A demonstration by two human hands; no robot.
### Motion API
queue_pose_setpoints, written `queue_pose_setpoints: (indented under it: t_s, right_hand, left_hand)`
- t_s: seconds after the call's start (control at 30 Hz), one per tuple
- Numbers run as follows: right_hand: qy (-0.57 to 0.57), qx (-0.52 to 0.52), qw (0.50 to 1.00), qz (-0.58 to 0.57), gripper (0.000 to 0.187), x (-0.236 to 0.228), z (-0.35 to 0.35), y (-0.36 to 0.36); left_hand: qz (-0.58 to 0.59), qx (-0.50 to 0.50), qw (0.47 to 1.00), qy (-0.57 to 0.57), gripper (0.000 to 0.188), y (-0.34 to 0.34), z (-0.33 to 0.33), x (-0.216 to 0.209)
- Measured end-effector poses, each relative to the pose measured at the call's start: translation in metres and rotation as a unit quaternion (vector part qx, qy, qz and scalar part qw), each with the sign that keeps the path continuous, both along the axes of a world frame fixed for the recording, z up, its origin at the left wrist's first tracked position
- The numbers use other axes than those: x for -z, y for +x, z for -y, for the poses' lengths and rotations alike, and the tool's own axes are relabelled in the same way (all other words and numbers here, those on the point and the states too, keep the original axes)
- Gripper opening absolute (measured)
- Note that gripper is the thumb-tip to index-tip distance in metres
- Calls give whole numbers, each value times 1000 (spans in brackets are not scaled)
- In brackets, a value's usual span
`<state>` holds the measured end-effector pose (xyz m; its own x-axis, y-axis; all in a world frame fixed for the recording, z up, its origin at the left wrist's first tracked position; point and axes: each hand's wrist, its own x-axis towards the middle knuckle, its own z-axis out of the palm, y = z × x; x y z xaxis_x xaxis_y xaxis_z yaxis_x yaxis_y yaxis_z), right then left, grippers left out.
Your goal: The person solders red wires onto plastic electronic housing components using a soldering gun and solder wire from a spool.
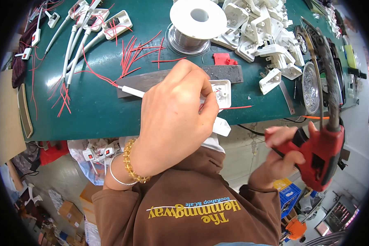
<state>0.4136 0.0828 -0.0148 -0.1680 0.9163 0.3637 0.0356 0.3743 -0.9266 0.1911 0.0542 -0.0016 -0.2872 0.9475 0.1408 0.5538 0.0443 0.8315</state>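
My left hand [174, 115] is over the near edge of the green table, thumb and forefinger closed in a pinch on a red wire [242, 107]. Beside the fingertips lies an open white plastic housing [224, 91], partly covered by the hand. A white cable [133, 92] with red wires at its end runs in under the hand from the left. At the right, my right hand [283, 151] grips a red-and-black soldering gun [319, 162], its long metal barrel pointing away from me. The palm hides what lies beneath it.
A solder spool [188, 39] stands at the back, near loose red wires [131, 57]. White housings [260, 33] are piled at the back right. Finished-looking cables with white heads [119, 24] lie left. A dark flat bar [225, 74] and a round tin [310, 88] are close by.
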Motion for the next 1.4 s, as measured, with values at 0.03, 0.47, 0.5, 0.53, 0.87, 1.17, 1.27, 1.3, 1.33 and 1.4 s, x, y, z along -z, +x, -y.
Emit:
queue_pose_setpoints:
  t_s: [0.03,0.47,0.5,0.53,0.87,1.17,1.27,1.3,1.33,1.4]
  right_hand:
    - [3,-41,999,-4,85,-13,-4,22]
    - [-212,-178,956,97,77,-67,-30,69]
    - [-203,-170,961,79,76,-64,-29,69]
    - [-204,-172,961,77,76,-63,-29,67]
    - [-240,-193,948,83,78,-78,-43,68]
    - [-219,-223,948,59,72,-89,-43,58]
    - [-233,-324,917,-1,70,-74,-56,88]
    - [-233,-320,918,-3,70,-71,-50,89]
    - [-219,-249,943,-14,68,-68,-42,78]
    - [-204,-175,963,-27,66,-57,-29,53]
  left_hand:
    - [-3,14,1000,-1,10,3,-5,-6]
    - [71,43,997,6,6,-8,2,-10]
    - [95,42,995,-6,5,-9,4,-12]
    - [93,41,995,-8,5,-10,3,-12]
    - [30,70,994,-74,8,-12,-12,-13]
    - [11,108,992,-59,8,-19,-11,-18]
    - [110,65,992,-23,8,-18,1,-14]
    - [165,36,986,-11,9,-17,5,-12]
    - [161,36,986,-11,9,-16,9,-12]
    - [100,95,990,28,9,-17,15,-12]
